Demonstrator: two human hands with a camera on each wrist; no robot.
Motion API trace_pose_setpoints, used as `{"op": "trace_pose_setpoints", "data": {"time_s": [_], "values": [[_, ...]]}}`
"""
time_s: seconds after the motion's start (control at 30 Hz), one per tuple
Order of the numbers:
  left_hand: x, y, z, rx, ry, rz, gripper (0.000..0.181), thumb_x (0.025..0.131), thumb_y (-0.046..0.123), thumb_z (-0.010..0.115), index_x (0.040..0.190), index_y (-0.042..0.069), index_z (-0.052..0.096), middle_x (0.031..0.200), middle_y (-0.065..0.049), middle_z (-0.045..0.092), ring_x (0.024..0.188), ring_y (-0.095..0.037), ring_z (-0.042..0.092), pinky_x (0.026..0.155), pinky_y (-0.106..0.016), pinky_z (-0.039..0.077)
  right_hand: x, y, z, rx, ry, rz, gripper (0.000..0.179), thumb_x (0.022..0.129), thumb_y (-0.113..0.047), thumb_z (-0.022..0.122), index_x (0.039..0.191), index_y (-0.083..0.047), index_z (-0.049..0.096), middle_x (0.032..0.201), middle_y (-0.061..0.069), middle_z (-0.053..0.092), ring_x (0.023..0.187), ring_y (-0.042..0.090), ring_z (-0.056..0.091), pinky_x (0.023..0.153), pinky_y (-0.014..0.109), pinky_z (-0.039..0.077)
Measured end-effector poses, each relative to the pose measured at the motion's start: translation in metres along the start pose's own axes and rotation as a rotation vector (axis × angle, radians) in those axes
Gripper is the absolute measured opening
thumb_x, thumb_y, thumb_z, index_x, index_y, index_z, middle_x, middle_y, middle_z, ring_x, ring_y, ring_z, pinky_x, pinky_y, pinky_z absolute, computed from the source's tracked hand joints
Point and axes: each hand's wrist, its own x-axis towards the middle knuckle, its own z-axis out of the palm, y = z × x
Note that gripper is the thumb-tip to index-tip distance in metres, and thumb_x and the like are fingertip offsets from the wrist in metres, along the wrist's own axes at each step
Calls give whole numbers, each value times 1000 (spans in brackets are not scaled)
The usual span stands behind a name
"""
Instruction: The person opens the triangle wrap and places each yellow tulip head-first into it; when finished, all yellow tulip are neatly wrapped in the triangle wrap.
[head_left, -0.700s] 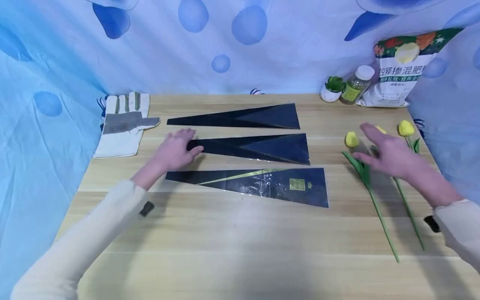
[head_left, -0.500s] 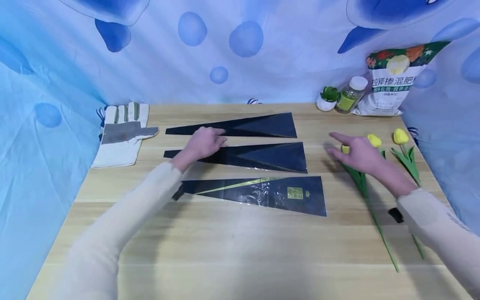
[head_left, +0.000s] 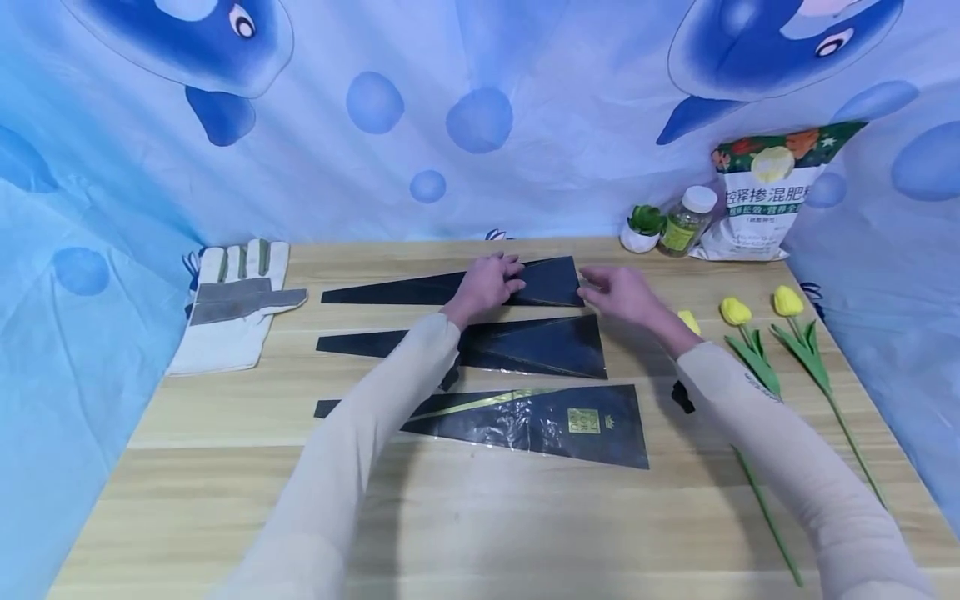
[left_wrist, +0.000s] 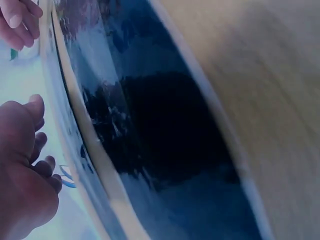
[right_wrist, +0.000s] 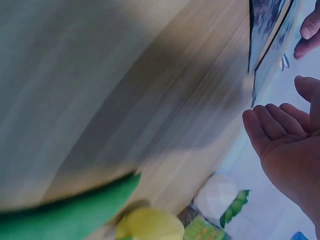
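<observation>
Three long tapered black flower sleeves lie one behind another on the table in the head view: the far sleeve (head_left: 397, 289), the middle sleeve (head_left: 555, 343) and the front sleeve (head_left: 540, 427) with gold print. My left hand (head_left: 483, 287) is over the far sleeve, fingers loosely extended toward its wide end. Just off that wide end is my right hand (head_left: 622, 296), its fingers pointing left at the sleeve's edge. In the right wrist view, the right hand's fingers (right_wrist: 272, 122) are relaxed, with nothing in them. The left wrist view has the left hand (left_wrist: 25, 165) beside the dark sleeves, holding nothing.
Yellow artificial tulips (head_left: 810, 358) lie at the right, one partly hidden by my right sleeve. Behind are a small potted plant (head_left: 641, 229), a white-capped jar (head_left: 686, 223) and a fertilizer bag (head_left: 765, 200). A work glove (head_left: 225, 325) lies at the left.
My left hand has moved right and back, from the middle sleeve to the far one. The right hand has moved left from the tulips to the far sleeve's wide end. The head view has tilted up.
</observation>
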Motion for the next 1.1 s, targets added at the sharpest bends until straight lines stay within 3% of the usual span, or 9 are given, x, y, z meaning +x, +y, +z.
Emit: {"op": "trace_pose_setpoints", "data": {"time_s": [0.27, 0.57, 0.93, 1.1], "values": [[-1, -3, 12, 24, -24, -5, 56, 103, 34, 57, 151, 9, 43, 159, -7, 34, 145, -32, 30, 116, -43, 26, 15, -1, 4, 21, -19, 94, 49, 100, -16, 62, 139, 10, 50, 134, 26, 57, 120, 38, 59, 100, 49, 46], [0, -3, 16, 19, 16, -25, 50, 103, 36, 55, 147, 14, 46, 155, -4, 38, 146, -29, 29, 114, -40, 31, 11, 3, 1, 65, 9, 94, 46, 99, -11, 62, 138, 11, 51, 134, 27, 56, 121, 41, 58, 101, 50, 45], [3, -6, 24, -229, 110, -81, 37, 102, 23, 61, 135, 7, 57, 147, -8, 49, 142, -23, 36, 112, -37, 34, 10, 5, 1, 186, 42, 194, 45, 100, -12, 60, 139, 9, 51, 135, 27, 57, 121, 40, 57, 101, 46, 46], [4, -7, 32, -285, 141, -108, 32, 101, 20, 61, 130, 4, 62, 144, -9, 51, 141, -24, 39, 112, -37, 35, 9, 5, 4, 265, 66, 261, 43, 101, -10, 58, 138, 9, 52, 134, 27, 57, 123, 39, 56, 102, 45, 46]]}}
